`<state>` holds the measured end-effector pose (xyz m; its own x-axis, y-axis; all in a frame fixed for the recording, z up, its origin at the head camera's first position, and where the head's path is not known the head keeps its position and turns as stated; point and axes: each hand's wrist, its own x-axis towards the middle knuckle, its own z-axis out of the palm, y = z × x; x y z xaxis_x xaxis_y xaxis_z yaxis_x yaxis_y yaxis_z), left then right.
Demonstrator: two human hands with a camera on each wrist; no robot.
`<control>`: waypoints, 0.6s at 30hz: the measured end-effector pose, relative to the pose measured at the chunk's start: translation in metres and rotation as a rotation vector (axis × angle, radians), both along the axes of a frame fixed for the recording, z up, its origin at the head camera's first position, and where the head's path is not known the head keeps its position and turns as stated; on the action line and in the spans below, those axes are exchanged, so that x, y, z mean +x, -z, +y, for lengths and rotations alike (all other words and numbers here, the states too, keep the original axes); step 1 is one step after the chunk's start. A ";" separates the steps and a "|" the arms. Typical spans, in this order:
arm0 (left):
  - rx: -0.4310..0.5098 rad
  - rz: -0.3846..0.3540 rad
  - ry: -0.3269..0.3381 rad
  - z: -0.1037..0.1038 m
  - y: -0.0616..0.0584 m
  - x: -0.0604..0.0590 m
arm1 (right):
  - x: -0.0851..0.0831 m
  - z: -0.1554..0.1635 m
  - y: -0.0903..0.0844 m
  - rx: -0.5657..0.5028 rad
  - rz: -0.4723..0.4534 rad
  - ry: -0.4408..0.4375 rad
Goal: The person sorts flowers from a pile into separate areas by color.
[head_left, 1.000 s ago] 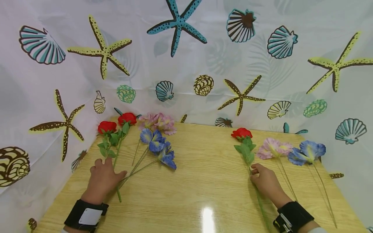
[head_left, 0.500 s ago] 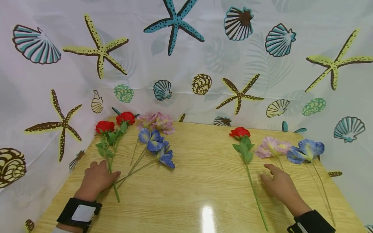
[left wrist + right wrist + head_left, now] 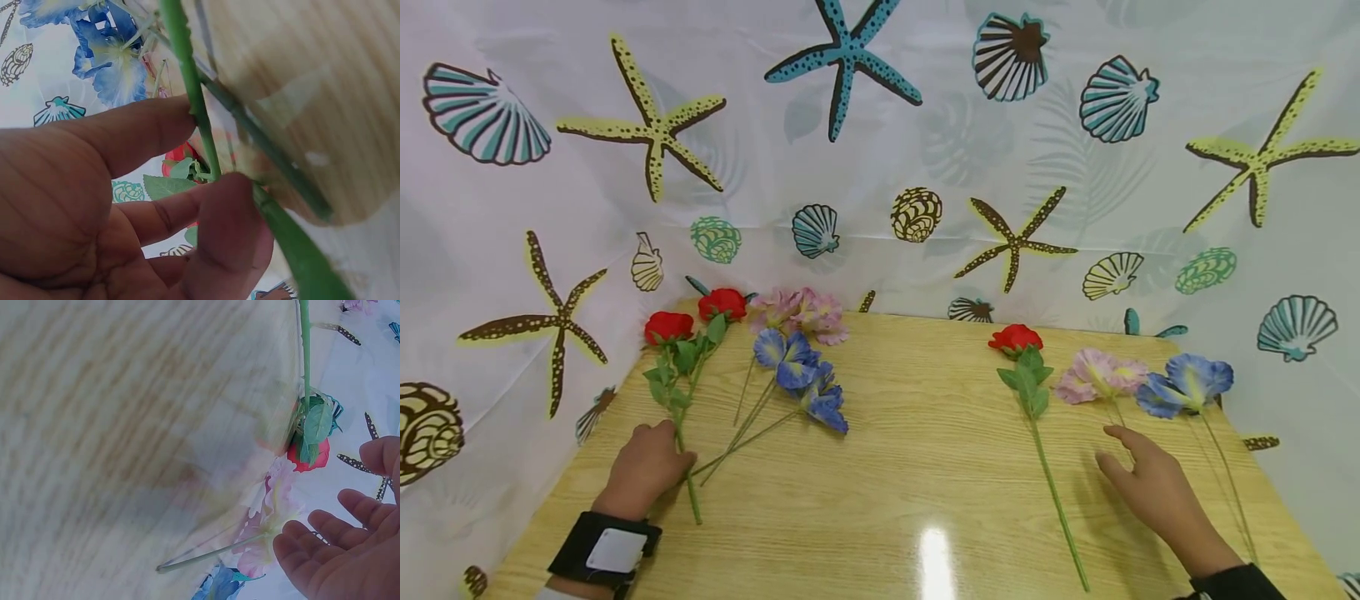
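My left hand [image 3: 643, 471] curls its thumb and fingers around a green rose stem [image 3: 192, 81] at the left of the table. Two red roses, a nearer one [image 3: 668, 326] and a farther one [image 3: 722, 303], lie there with crossing stems; which bloom the gripped stem belongs to is unclear. Blue irises [image 3: 797, 367] and pink flowers [image 3: 805, 312] lie beside them. My right hand [image 3: 1157, 487] hovers with parted fingers over the stem of a pink flower [image 3: 1101, 375], holding nothing. Left of it lies a single red rose [image 3: 1015, 337]; right of it, a blue iris [image 3: 1191, 385].
The flowers rest on a light wooden table [image 3: 910, 450], with bare wood between the left group and the right row. White cloth [image 3: 880, 167] printed with starfish and shells borders the back and sides.
My right hand has left the single rose's stem and moved right, over the pink flower's stem. My left hand has shifted slightly toward me, its fingers drawing in around the stem. The view has shifted a little.
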<state>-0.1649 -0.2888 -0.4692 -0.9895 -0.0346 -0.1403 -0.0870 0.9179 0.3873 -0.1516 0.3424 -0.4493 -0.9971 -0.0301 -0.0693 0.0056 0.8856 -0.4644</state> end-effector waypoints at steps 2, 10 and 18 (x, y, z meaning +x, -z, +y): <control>-0.005 -0.025 -0.010 0.000 -0.002 0.000 | 0.001 0.001 0.000 -0.003 0.008 -0.004; -0.003 -0.010 -0.038 -0.001 -0.002 0.005 | 0.004 0.003 0.000 -0.008 0.009 -0.003; 0.017 0.054 -0.067 -0.001 0.003 0.004 | 0.009 0.005 0.003 -0.035 -0.004 0.000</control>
